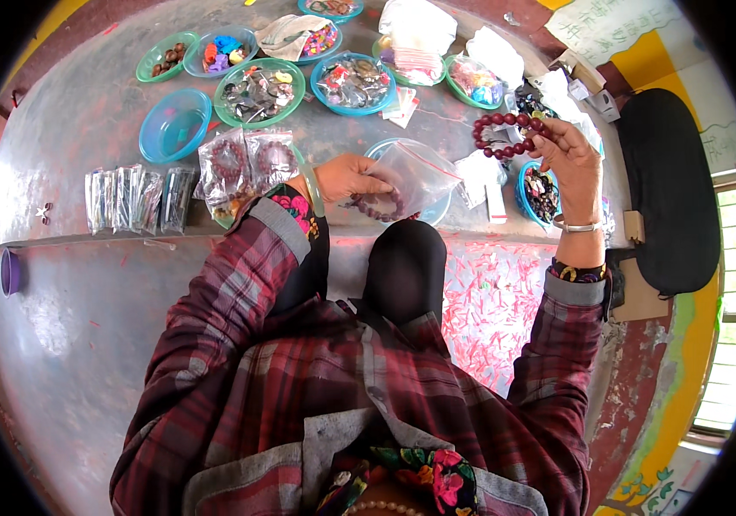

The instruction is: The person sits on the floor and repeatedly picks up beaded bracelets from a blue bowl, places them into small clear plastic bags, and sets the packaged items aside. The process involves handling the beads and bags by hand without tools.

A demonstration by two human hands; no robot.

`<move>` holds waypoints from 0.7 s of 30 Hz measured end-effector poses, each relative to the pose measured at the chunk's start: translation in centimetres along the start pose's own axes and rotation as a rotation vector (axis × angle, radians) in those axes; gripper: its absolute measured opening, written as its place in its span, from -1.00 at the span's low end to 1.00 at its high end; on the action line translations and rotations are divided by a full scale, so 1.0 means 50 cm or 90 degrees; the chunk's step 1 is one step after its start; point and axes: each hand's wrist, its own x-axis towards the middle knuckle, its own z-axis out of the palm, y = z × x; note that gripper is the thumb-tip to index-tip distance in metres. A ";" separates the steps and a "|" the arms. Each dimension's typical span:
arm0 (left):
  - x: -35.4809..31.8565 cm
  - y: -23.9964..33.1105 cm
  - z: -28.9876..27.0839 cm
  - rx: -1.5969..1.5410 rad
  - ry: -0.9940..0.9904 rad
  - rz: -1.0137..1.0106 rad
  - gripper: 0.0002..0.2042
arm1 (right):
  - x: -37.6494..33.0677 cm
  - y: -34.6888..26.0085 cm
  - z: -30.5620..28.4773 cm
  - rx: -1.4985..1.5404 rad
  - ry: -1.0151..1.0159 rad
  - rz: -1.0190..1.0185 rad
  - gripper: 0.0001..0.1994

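Pinched in my left hand (pixel 351 178) is a clear zip bag (pixel 424 176), which looks flat and without a bracelet in it. My right hand (pixel 572 155), raised to the right, grips a dark red bead bracelet (pixel 481 138) by one side of its loop. Bracelet and bag are apart. Below the bag stands a light blue bowl (pixel 443 210), partly hidden by it, with more dark bead bracelets (pixel 378 211) showing at its near side. Left of my left hand, bagged bead bracelets (pixel 228 162) lie over a green bowl (pixel 306 163).
A row of small filled plastic packets (pixel 140 199) lies at the left near edge. An empty blue bowl (pixel 175 127) stands behind it. Several bowls of bagged trinkets (pixel 259 93) line the back. A bowl of dark beads (pixel 541 194) sits below my right hand. Red scraps (pixel 488 301) cover the floor.
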 end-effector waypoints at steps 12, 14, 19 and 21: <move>-0.017 0.008 0.012 0.011 -0.065 -0.027 -0.72 | -0.043 -0.093 0.072 -0.024 -0.104 -0.037 -0.80; -0.018 0.005 0.009 -0.013 -0.068 -0.032 -0.72 | -0.041 -0.095 0.076 -0.032 -0.121 -0.036 -0.79; -0.016 0.009 0.007 -0.001 -0.073 -0.014 -0.71 | -0.044 -0.093 0.080 -0.022 -0.131 -0.037 -0.79; -0.017 0.013 0.007 0.007 -0.075 -0.019 -0.72 | -0.045 -0.097 0.080 -0.020 -0.116 -0.043 -0.79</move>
